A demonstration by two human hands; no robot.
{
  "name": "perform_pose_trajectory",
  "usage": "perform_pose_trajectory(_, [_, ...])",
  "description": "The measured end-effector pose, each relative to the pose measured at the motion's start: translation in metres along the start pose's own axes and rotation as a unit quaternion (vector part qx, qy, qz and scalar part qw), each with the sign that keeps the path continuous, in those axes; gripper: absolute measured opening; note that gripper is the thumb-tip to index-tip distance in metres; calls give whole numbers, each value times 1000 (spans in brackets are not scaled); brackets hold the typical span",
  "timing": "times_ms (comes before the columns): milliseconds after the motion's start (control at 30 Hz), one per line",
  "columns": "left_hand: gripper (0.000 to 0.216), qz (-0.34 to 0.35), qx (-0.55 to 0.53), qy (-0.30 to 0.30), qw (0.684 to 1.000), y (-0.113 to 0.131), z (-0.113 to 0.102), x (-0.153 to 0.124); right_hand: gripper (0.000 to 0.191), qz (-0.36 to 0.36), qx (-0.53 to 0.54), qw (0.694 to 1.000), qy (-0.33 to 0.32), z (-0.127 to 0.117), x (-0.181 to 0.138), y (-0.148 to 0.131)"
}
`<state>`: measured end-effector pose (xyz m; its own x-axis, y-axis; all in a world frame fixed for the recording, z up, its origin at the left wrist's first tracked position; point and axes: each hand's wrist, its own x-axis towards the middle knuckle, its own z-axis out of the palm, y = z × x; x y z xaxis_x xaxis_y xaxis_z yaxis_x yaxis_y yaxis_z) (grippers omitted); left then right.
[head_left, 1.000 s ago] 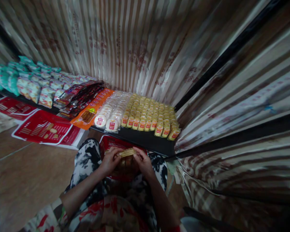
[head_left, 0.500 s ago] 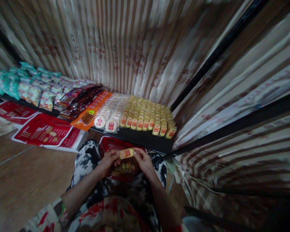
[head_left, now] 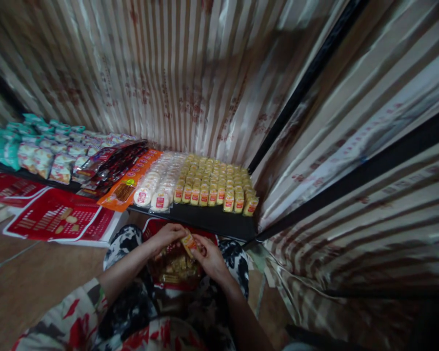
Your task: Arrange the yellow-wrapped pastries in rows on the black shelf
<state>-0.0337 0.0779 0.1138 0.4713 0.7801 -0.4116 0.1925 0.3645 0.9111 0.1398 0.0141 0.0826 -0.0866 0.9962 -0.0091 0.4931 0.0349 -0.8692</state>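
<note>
Both my hands meet over a red box (head_left: 157,229) resting on my lap. My left hand (head_left: 166,236) and my right hand (head_left: 209,256) pinch a small yellow snack packet (head_left: 189,242) with a red label between them, fingers closed on it. More yellow packets (head_left: 175,265) lie inside the box under my hands. Just beyond, on a low black shelf (head_left: 212,218), stand rows of the same yellow packets (head_left: 214,183), with bare shelf in front of them.
Left of the yellow rows lie round white packets (head_left: 157,183), an orange pack (head_left: 128,183), dark red packs (head_left: 109,161) and teal-and-white bags (head_left: 40,148). Red printed cartons (head_left: 54,217) sit below on the brown floor. Striped curtains (head_left: 190,73) close in behind and to the right.
The packet has turned from level to tilted and sits lower, close to the box. The camera has tipped, so the shelf appears lower and further left.
</note>
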Motion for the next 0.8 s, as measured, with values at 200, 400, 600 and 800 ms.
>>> perform_pose_trajectory(200, [42, 71, 0, 8, 997, 16, 26, 25, 35, 45, 123, 983, 131, -5, 11, 21])
perform_pose_trajectory(400, [20, 108, 17, 90, 990, 21, 60, 70, 40, 28, 93, 969, 228, -26, 33, 33])
perform_pose_trajectory(600, [29, 138, 156, 222, 952, 40, 78, 109, 40, -6, -48, 952, 302, -53, 56, 39])
perform_pose_trajectory(800, [28, 177, 248, 278, 911, 51, 94, 131, 40, -41, -156, 941, 298, -67, 75, 58])
